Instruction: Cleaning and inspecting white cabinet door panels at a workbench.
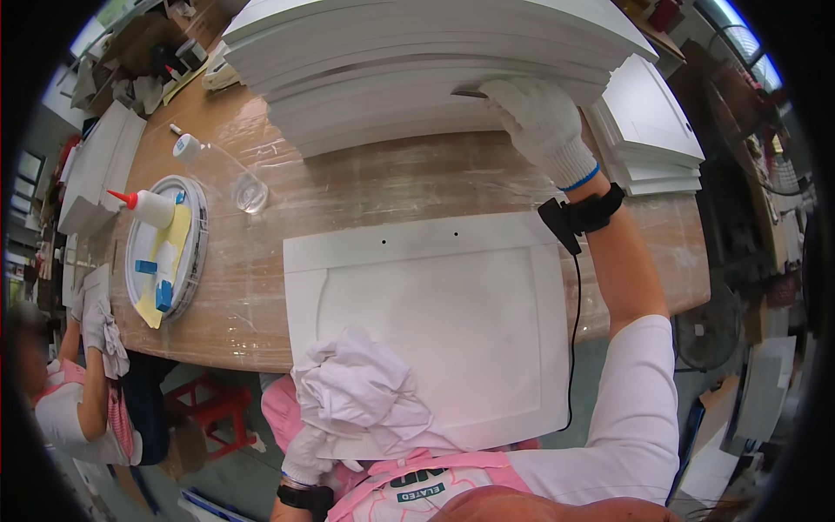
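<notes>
A white panel [461, 322] with a raised frame and two small dark holes lies before me, its near part jutting past the table edge. On its near left part rests a crumpled white cloth [357, 383]. My left hand [306, 454], in a white knit glove, is closed at the panel's near left corner, just below the cloth; some fingers are hidden. My right hand [537, 120], gloved too, reaches to the front of a tall stack of white panels [383, 96]. From its closed fingers sticks a thin dark blade-like piece [470, 93]; its grip is hidden.
Left on the film-covered table [243, 304] stand a clear bottle [250, 193] and a round white lid [196, 278] with a red-tipped glue bottle [152, 209] and blue blocks [163, 296]. More panels [648, 122] are stacked right. Another person [83, 391] works at left near a red stool [217, 413].
</notes>
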Demonstrator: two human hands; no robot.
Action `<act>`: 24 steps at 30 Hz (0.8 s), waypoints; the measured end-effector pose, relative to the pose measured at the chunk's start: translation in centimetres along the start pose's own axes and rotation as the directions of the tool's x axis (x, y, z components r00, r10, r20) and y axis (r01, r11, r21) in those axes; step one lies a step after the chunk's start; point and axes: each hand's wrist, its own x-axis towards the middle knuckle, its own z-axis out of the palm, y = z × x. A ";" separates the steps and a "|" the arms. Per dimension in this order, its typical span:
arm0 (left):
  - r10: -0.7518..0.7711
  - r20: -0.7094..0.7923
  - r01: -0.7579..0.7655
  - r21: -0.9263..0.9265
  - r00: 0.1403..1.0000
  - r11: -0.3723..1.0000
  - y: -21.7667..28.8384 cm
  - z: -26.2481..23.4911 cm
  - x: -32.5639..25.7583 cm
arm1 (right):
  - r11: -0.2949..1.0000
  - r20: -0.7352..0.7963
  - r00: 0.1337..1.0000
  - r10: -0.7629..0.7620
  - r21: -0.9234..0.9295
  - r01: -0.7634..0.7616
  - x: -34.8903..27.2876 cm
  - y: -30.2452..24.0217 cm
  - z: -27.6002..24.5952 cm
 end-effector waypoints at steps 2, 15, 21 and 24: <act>0.048 0.027 -0.052 0.203 0.998 0.978 -0.3 -1.5 -0.4 | 1.000 0.034 0.999 0.023 0.001 -0.023 0.3 -0.2 -0.2; 0.029 -0.066 -0.030 -0.021 0.997 0.999 -0.9 -3.3 -0.7 | 1.000 0.011 1.000 0.006 0.006 -0.006 0.5 -0.4 0.1; 0.061 -0.224 -0.052 0.047 0.973 0.998 -0.2 1.9 0.4 | 1.000 0.050 0.999 0.006 -0.019 -0.005 0.1 0.0 -0.1; 0.048 -0.134 -0.050 -0.013 0.990 0.999 -1.3 -5.1 -0.7 | 1.000 0.015 1.000 -0.011 -0.008 0.011 0.4 -0.2 0.2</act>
